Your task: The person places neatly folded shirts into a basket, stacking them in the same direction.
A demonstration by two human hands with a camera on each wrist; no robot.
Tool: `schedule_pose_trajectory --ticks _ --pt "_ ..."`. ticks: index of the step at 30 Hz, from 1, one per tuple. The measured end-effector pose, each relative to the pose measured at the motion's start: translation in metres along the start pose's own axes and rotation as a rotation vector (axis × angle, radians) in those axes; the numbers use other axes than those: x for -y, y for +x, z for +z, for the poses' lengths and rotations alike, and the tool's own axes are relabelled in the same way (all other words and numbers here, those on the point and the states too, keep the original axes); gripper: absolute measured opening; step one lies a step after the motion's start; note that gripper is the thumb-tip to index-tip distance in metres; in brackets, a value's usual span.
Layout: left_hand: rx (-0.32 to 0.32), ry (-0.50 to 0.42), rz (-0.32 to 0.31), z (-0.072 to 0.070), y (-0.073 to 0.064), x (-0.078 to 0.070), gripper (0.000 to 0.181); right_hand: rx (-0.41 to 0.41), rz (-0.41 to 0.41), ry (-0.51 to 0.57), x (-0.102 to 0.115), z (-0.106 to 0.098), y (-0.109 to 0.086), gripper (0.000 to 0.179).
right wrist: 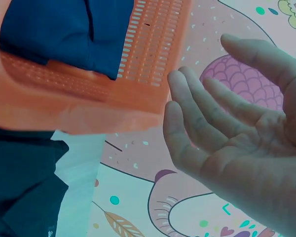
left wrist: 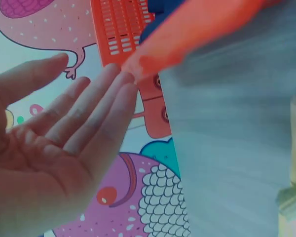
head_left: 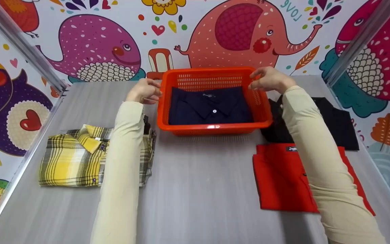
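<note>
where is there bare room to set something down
Widest patch: the grey table between the folded yellow plaid shirt and the folded red shirt, in front of the orange plastic basket. Another lies behind the plaid shirt, left of the basket. Crowded: right of the basket, with a folded black garment close behind the red shirt.

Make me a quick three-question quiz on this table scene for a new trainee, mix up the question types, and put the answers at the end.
1. What lies inside the orange basket?
2. True or false: the right hand is gripping the red shirt.
3. Which pattern has the shirt left of the basket: A) plain red, B) yellow plaid, C) polka dots?

Key:
1. A folded navy shirt, collar showing.
2. False; the fingers are relaxed by the basket's right end and hold nothing.
3. B.
</note>
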State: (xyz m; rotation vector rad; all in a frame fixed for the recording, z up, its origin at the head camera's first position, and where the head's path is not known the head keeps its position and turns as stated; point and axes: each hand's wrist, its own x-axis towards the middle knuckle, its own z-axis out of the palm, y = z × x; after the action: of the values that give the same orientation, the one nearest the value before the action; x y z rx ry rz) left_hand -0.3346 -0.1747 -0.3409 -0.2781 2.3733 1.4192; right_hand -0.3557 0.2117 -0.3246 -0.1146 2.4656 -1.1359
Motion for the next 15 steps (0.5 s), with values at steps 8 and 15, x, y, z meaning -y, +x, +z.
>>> schedule_pose_trajectory --ticks 8,15 --pt "0.009 0.034 -0.005 -0.009 -0.006 0.014 0.039 0.030 -0.024 -0.030 -0.004 -0.004 -0.008 0.048" --pt "0.046 0.083 -0.006 -0.020 -0.016 0.027 0.040 0.039 -0.060 -0.014 -0.017 -0.004 -0.015 0.047"
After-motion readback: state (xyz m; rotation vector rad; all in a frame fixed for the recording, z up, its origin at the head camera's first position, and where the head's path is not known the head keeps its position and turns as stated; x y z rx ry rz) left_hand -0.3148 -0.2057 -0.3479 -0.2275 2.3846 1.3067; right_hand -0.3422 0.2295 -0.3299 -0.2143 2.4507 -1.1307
